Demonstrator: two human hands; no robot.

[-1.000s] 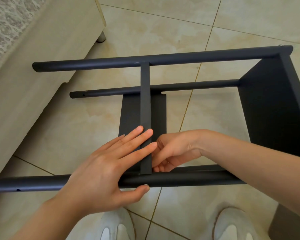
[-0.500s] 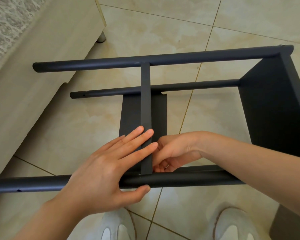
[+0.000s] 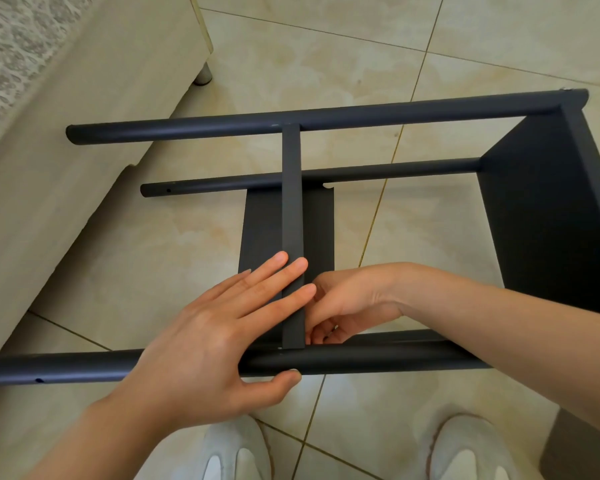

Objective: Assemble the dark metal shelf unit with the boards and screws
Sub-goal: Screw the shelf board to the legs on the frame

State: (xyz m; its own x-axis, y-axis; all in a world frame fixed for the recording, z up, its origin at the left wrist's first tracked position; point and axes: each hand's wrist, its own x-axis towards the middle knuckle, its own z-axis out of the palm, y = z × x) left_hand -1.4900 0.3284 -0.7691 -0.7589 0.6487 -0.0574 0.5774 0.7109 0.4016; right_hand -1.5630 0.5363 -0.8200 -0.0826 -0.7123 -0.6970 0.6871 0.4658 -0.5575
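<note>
Shelf board edge under left hand

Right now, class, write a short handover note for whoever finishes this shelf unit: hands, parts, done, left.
Left hand: flat, pressing the middle board against the near pole.
Right hand: fingers curled at that joint; what they hold is hidden.
Frame lies sideways on the floor.
Done: end board sits on the poles.
To do: secure the middle board; the poles' left ends are bare.

The dark metal shelf unit lies on its side, 1 board set edgewise between its long tubes.
</note>
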